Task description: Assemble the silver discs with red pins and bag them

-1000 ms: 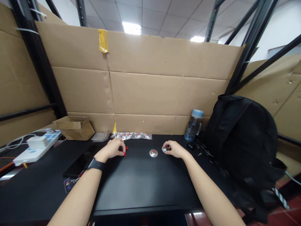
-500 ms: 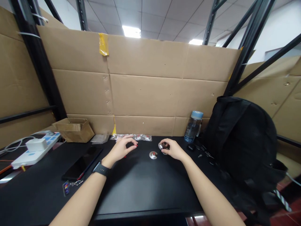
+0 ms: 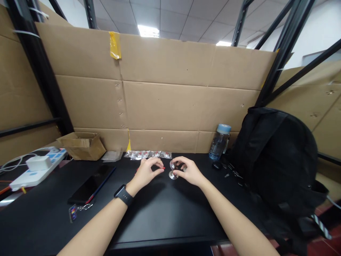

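My left hand (image 3: pixel 148 173), with a dark watch on the wrist, pinches a small red piece (image 3: pixel 163 168) between thumb and forefinger; its exact kind is too small to tell. Facing it from the right, my right hand (image 3: pixel 191 171) grips a shiny round metal disc (image 3: pixel 172 165), held tilted up on edge. Another silvery disc (image 3: pixel 172 175) lies on the black table just below, partly overlapped by my right thumb. Something red peeks out behind my left hand. At the back, a row of clear packets (image 3: pixel 156 154) holds round pieces with red centres.
To the left are a phone (image 3: pixel 92 185), a keychain (image 3: pixel 73 212), a cardboard box (image 3: pixel 82 147) and a power strip (image 3: pixel 39 174). On the right stand a water bottle (image 3: pixel 218 142) and a black backpack (image 3: pixel 274 156), with small metal bits and keys (image 3: pixel 234 173) beside it.
Both hands have come closer together: the left moved right with its red piece, the right moved left with its disc. The disc now hangs above the one on the table.
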